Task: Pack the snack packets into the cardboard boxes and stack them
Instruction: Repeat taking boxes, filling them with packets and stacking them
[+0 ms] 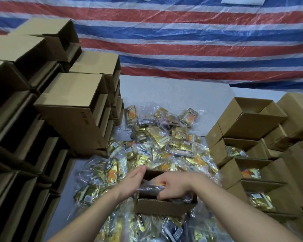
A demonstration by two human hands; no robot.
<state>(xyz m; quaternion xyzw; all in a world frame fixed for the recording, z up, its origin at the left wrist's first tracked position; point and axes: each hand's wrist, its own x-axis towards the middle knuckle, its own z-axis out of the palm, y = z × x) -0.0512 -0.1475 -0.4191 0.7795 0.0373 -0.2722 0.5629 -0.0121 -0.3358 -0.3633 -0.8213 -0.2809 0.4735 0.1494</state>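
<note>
Both hands (pixel 135 182) (pixel 173 186) press packets (pixel 150 188) into the box (pixel 164 206).

Striped tarp (pixel 182 37) in red, blue, white hangs as back wall, creased, sheen from overhead light. Two white sheets (pixel 243 0) at tarp's top edge. Pale grey floor (pixel 173 91) below tarp, dim lighting overall.
</note>
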